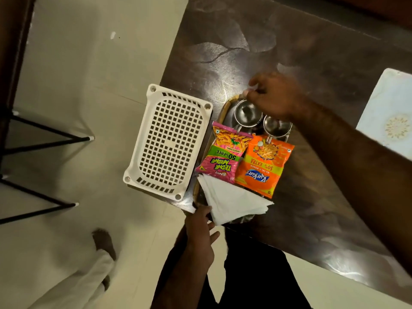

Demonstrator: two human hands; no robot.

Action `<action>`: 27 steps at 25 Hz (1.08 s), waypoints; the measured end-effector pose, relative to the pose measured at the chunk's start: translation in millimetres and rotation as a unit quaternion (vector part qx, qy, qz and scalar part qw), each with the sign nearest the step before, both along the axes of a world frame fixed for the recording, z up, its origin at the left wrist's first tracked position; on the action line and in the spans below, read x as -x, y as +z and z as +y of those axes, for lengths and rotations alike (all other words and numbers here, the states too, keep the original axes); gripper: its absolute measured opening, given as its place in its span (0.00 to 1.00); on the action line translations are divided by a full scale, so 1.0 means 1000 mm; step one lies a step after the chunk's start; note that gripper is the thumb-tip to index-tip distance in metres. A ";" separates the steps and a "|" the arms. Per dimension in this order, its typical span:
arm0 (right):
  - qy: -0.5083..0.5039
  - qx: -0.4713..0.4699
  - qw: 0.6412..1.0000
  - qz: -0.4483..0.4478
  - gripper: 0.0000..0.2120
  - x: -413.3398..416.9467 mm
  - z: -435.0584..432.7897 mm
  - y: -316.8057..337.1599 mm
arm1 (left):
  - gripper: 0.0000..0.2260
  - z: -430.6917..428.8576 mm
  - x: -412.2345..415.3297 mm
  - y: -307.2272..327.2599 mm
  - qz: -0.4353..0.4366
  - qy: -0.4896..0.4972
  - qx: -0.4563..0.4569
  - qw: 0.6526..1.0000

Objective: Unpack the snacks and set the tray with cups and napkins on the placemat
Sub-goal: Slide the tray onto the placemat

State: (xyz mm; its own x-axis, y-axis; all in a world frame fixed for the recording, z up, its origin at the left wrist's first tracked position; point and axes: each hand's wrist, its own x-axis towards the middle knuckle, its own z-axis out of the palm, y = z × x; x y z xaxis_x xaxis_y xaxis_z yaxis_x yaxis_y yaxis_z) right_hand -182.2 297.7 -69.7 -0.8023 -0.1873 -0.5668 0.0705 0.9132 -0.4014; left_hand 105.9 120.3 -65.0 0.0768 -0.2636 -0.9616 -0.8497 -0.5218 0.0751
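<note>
Gripping both ends of the oval wooden-rimmed tray (223, 112), right hand (275, 97) fingers pinched on the far rim beside two steel cups (247, 114), left hand (199, 228) fingers loosely spread under the white folded napkins (229, 199), probably to carry it level toward the pale blue placemat (389, 112).

Your left hand (200, 237) and right hand (275, 94) are bare, both forearms uncovered with no sleeves, watch or rings visible. Below, you wear dark black clothing.
</note>
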 end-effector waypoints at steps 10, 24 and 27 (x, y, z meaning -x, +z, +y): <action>-0.057 0.049 0.996 -0.052 0.27 0.004 -0.001 -0.029 | 0.31 0.012 0.000 -0.021 0.018 0.084 -0.025 0.996; -0.250 0.103 0.962 -0.029 0.26 -0.070 0.068 0.016 | 0.25 -0.026 -0.002 0.031 0.171 -0.088 -0.001 0.981; -0.332 0.122 0.935 -0.024 0.25 -0.101 0.099 0.030 | 0.19 -0.035 0.017 0.045 0.207 -0.167 0.019 0.964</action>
